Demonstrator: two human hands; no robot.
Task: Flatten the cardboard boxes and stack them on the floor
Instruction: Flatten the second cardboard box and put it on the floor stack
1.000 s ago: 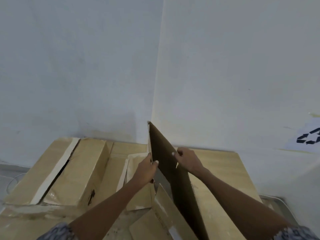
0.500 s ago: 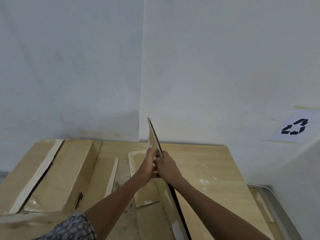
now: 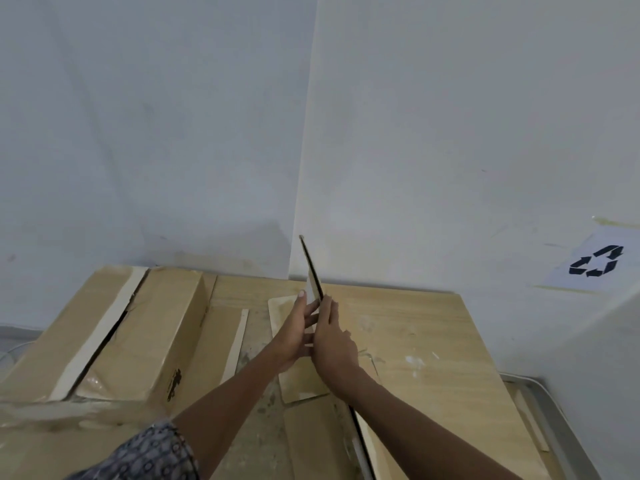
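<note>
A flattened cardboard box [image 3: 312, 270] stands on edge between my hands, seen edge-on, its top corner pointing toward the wall corner. My left hand [image 3: 294, 332] presses flat against its left face. My right hand [image 3: 334, 342] presses against its right face, so the two palms pinch the box between them. Its lower edge runs down past my right forearm to the bottom of the view. Beneath it lies a large flat cardboard sheet [image 3: 426, 344] and a smaller flat flap [image 3: 282, 308].
An unflattened taped box [image 3: 138, 337] sits at the left on more cardboard. White walls meet in a corner just behind. A recycling sign [image 3: 595, 262] is on the right wall. A grey floor strip [image 3: 554, 417] runs along the right.
The box was open in a wedge one second ago; its two panels have closed together and now stand thin between my palms. My hands have moved together.
</note>
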